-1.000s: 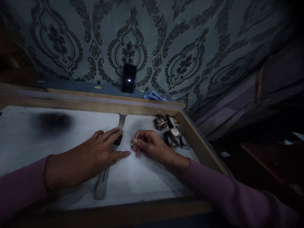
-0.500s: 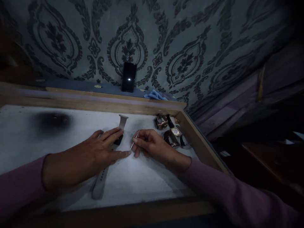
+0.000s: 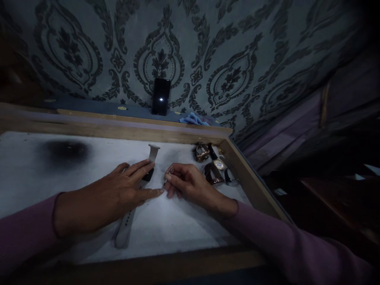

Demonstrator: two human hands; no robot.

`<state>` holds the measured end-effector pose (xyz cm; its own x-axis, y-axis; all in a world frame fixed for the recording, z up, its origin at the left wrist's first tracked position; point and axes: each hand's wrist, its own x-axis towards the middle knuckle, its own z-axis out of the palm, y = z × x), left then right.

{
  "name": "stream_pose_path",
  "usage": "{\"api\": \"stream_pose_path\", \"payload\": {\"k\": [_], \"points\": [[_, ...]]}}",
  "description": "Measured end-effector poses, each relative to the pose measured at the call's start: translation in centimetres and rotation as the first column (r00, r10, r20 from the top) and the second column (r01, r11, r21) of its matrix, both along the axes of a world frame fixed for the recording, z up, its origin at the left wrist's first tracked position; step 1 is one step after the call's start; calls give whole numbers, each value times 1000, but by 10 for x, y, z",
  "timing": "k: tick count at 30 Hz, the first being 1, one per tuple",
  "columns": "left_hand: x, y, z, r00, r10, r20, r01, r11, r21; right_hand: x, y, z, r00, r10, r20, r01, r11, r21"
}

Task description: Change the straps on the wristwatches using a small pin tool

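A smartwatch with a light grey band [image 3: 124, 229] and a dark face [image 3: 147, 175] lies on the white surface [image 3: 178, 229]. My left hand [image 3: 121, 192] rests flat across the watch with its fingers stretched out, covering much of it. Between thumb and fingers, my right hand [image 3: 187, 180] pinches a thin metal tool [image 3: 164, 184]. The tool's lower end is beside my left thumb tip; most of it is hidden by the fingers, so its kind is unclear.
Several wristwatches, one with a gold-coloured face [image 3: 219, 164], sit in the right corner. A wooden rim [image 3: 252, 178] borders the white surface. On the back ledge, a black phone [image 3: 160, 97] leans against the patterned wall near a blue cloth [image 3: 193, 119].
The thin tool in my right hand has turned, and less of it shows now. My left hand stays in place on the watch.
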<state>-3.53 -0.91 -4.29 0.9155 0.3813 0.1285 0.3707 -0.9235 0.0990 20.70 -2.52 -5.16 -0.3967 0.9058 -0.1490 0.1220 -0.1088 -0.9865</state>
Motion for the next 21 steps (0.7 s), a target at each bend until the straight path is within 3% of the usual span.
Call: {"api": "stream_pose_path", "payload": {"k": [8,16,21], "points": [[2,-5,7,999,22,-40,-21,999,24,-1,-5,-1,1000,22,15,-23,998,66],[0,1,4,999,-16,-51,16,1000,4,-2,-8,-1,999,8,44,-13,995,100],[1,-5,14,996,-21,-84,19,999,-27,-2,-11,3,997,8,79,-20,989,150]]}}
